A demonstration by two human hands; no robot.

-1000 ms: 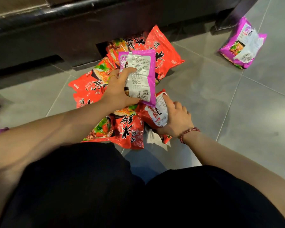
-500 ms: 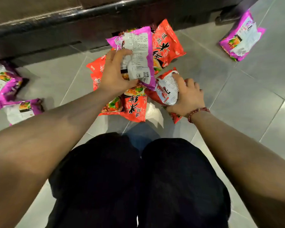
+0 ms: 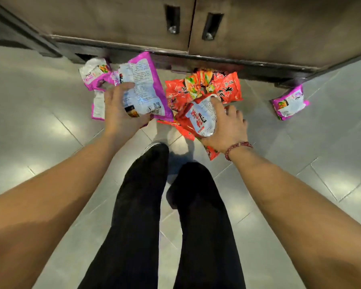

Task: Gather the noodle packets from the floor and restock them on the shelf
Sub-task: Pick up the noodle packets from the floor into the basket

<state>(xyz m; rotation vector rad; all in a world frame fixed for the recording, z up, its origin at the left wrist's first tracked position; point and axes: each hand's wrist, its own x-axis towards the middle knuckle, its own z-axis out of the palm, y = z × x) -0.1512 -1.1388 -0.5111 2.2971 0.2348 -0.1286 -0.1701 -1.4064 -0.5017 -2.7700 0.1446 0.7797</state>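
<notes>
While the person stands over the mess, the left hand (image 3: 121,115) has thumb and fingers wrapped round a purple noodle packet (image 3: 143,88), printed back facing up, at roughly 11 o'clock in the view. Over at about 1 o'clock there's a red noodle packet (image 3: 200,119), and the right hand (image 3: 227,128) grips it with the fingers curled over its top edge. Just past that one, toward 12 o'clock, a small pile of red packets (image 3: 217,84) lies on the grey tiled floor (image 3: 50,132), right up against the base of the brown cabinet (image 3: 113,21). A couple more purple packets (image 3: 93,77) sit at 11 o'clock of the left hand, partly hidden by the held one. A lone purple packet (image 3: 290,103) lies well apart at 3 o'clock of the red pile. There's a beaded bracelet (image 3: 238,147) on the right wrist and black trousers (image 3: 142,205) below.
</notes>
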